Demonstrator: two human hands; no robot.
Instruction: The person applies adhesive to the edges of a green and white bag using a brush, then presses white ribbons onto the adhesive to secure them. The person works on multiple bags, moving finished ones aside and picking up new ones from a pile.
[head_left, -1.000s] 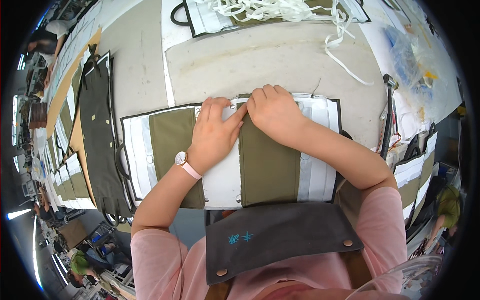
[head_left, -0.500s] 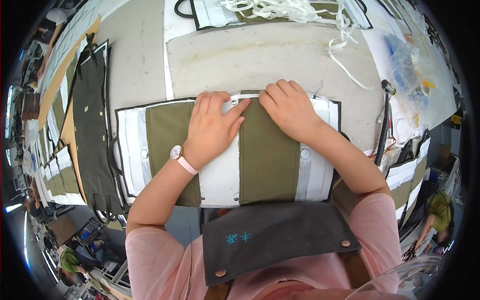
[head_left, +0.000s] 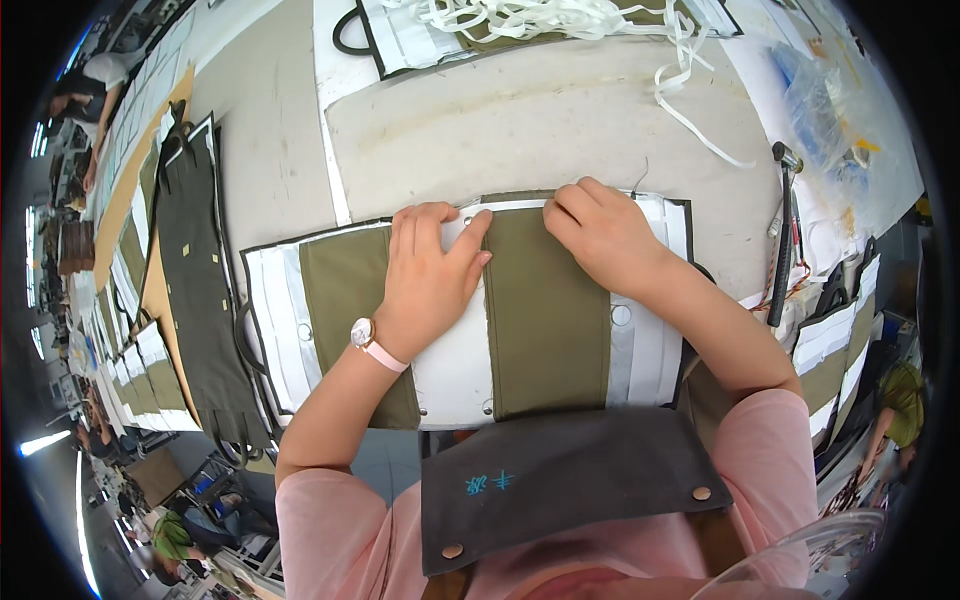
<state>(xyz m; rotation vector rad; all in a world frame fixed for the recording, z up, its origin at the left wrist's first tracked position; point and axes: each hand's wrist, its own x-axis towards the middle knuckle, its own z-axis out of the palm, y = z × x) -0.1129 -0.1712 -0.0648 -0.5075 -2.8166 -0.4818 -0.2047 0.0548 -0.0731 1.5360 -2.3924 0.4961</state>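
A flat sewn bag panel [head_left: 547, 330], olive and white with black edging, round metal snaps and silver strips, lies in front of me. Along its far edge runs a narrow white tape [head_left: 520, 204]. My left hand [head_left: 428, 270] rests on the panel left of centre, its index finger stretched out and pressing beside the tape's left part, thumb apart. Farther right, my right hand [head_left: 605, 235] has bent fingers pinched at the same edge, on the white tape. Its fingertips are partly hidden by the hand.
A heap of loose white tape [head_left: 530, 15] lies on another panel at the far side. At left lies a long dark bag piece [head_left: 195, 270] with handles. A hammer [head_left: 783, 235] and clear plastic bags [head_left: 825, 120] are at right. Other people work beyond the table.
My right hand has slid right along the far edge, baring more white tape between the hands. My left hand stays at about the same place on the panel. The whole view has shifted slightly.
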